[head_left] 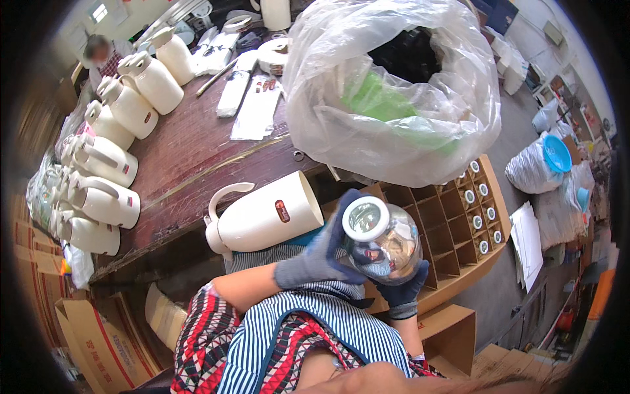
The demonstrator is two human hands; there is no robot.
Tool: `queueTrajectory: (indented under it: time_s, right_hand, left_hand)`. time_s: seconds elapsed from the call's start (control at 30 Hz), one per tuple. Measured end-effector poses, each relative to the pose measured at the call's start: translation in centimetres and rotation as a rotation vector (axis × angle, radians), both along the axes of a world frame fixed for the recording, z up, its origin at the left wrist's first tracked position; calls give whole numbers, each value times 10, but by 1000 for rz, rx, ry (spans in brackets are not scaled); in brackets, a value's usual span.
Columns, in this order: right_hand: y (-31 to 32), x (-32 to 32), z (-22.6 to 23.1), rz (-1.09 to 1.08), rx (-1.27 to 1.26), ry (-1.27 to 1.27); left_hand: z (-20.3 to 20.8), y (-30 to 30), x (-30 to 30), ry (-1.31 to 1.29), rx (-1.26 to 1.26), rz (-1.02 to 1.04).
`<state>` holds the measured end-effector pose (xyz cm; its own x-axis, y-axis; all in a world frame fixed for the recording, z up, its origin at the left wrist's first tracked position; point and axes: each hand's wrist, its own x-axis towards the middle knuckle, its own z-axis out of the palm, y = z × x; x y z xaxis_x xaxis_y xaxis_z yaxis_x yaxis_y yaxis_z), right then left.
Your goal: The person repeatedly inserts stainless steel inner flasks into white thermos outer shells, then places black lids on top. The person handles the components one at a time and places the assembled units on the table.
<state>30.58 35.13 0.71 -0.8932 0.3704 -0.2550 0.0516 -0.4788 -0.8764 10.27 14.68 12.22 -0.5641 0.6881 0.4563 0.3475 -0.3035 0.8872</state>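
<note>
Both my hands wear dark grey-blue gloves and hold a shiny glass flask liner (382, 241) with a white-rimmed mouth turned up toward me. My left hand (321, 257) grips its left side and my right hand (403, 289) cups it from below. Just left of it a white jug body (266, 215) with a curved handle lies on its side at the edge of the dark wooden table (190, 157), its open end toward the liner.
A cardboard crate with dividers (446, 223) holds several more liners on the right. A big clear plastic bag (394, 92) with green contents sits above it. Several white jugs (105, 164) line the table's left side. A person (100, 56) sits far back left. Cartons lie below.
</note>
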Motion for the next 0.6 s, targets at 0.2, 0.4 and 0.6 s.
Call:
queueTrajectory:
  time_s: [0.2, 0.4, 0.6]
  right_hand:
    - [41, -43, 3, 78, -300, 43]
    - [72, -80, -34, 157, -348, -49]
    - [47, -108, -37, 366, 125, -36]
  left_hand:
    - [-19, -180, -90, 572, -921, 819]
    - [-17, -191, -46, 588, -996, 787]
    - [-47, -249, -74, 244, -978, 863]
